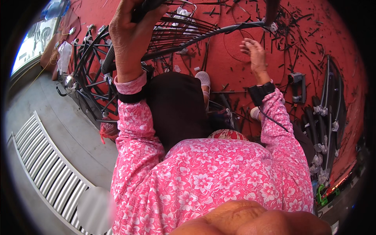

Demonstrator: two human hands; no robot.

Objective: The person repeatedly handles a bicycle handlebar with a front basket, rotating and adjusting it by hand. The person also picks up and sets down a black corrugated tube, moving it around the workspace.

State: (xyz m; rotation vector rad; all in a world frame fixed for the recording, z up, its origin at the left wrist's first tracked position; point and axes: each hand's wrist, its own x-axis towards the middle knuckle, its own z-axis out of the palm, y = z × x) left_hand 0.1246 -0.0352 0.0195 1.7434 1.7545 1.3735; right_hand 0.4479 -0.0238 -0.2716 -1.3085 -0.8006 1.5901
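Observation:
My left hand (133, 37) is raised at the upper left, its fingers wrapped round a thick black tube-like piece (148, 7) that runs off the top edge. Just right of that hand spreads a fan of thin dark wires (178, 33). Below them a long black sleeved cable (223, 30) slants up to the right, with a clear plastic wrap (273, 27) at its far end. My right hand (254, 55) hangs over the red floor with fingers loosely bent and apart, and nothing shows in it. A thin wire loop curves beside its fingertips.
Black harness bundles (94, 74) with plastic-wrapped ends lie at the left, more sleeved bundles (325, 117) at the right. A grey-black tool-like device (297, 87) rests on the red floor (231, 78) among black scraps. A slatted metal bench (49, 164) stands at the lower left.

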